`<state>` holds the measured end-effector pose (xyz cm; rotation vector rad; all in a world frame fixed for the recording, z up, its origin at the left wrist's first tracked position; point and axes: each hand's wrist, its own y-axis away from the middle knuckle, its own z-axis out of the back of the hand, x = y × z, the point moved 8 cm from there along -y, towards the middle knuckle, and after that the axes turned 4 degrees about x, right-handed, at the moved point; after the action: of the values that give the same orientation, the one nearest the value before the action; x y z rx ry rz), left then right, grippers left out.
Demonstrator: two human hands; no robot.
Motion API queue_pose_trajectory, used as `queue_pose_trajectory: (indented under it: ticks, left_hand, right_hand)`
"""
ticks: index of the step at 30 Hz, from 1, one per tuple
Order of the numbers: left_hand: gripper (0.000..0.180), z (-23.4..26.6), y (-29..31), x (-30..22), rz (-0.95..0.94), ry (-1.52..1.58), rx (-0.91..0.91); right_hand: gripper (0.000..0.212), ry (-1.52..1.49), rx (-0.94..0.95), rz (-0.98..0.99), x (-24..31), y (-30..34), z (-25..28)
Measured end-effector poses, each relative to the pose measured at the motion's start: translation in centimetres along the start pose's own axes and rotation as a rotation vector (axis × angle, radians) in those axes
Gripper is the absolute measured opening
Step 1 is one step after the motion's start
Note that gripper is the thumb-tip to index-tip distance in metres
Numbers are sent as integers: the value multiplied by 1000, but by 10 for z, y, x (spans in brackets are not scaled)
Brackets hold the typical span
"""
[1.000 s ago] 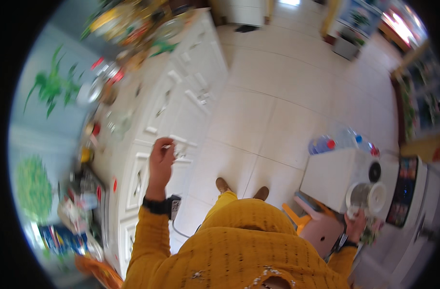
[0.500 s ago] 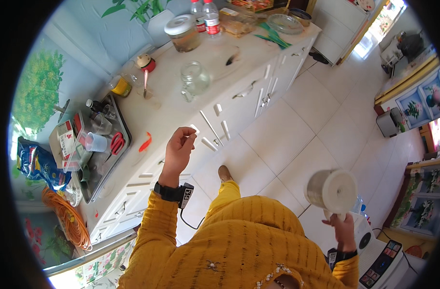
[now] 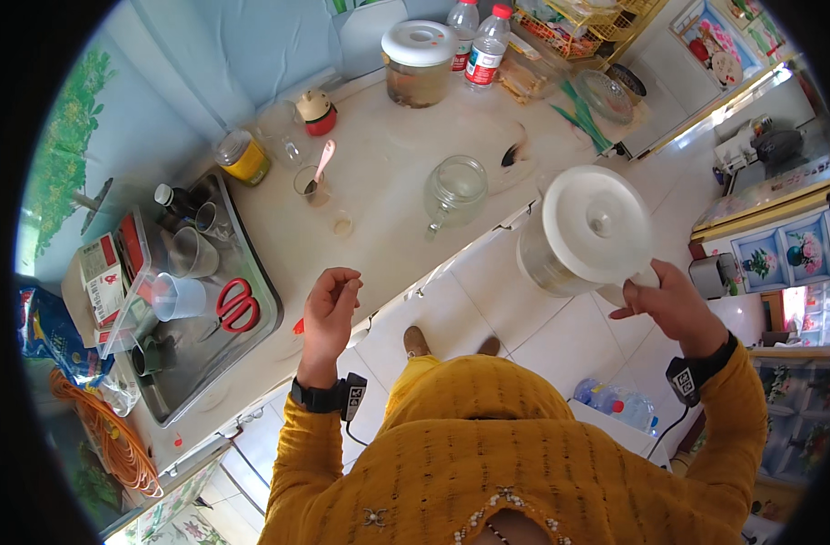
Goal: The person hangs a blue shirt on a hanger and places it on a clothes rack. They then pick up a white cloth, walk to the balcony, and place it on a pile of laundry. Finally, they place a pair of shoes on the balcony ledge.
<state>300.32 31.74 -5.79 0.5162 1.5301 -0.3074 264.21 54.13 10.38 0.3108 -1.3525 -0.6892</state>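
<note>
Pale blue wall covering [image 3: 251, 54] backs a light-coloured desk [image 3: 379, 154], whose near edge slants from near left to far right beside a tiled floor [image 3: 469, 295]. Past that edge, on the right, a clear jug [image 3: 544, 261] with a broad white lid [image 3: 598, 218] hangs over the tiles. The right hand [image 3: 671, 307] has its fingers wrapped round the jug's white handle, while those of the left hand [image 3: 329, 313] curl in against the thumb by the desk's near edge, with nothing visible between them. The jug looks stiff and probably a bit heavy for its one-sided hold; how full it is cannot be told. Its handle seems the surest grip, the smooth wall being likely slippery, and a hand underneath would steady it. Just left of the jug, close to the edge, stands a glass mug [image 3: 459, 189], probably breakable, its handle turned toward the near side. Between the mug and the small cup with a pink spoon [image 3: 322, 162] farther left is a wide gap for moving; the tray [image 3: 268, 331] bounds the left, the white-lidded container [image 3: 418, 73] the far side.
</note>
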Motion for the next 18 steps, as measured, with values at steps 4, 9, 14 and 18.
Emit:
queue_pose_trajectory:
  ticks: [4,9,14,18]
  left_hand:
    - [11,9,5,6,-4,21,-37]
    - [11,12,9,7,-17,57,-97]
    - [12,9,8,4,-66,99,-132]
    - [12,6,6,7,-56,134,-128]
  right_hand:
    - [39,169,72,-89,41,-28,-7]
    - [40,369,159,-154,72,-53,-13]
    - [42,498,194,-232,87,-64,-12]
    - [41,556,186,-279,98,-67,-10]
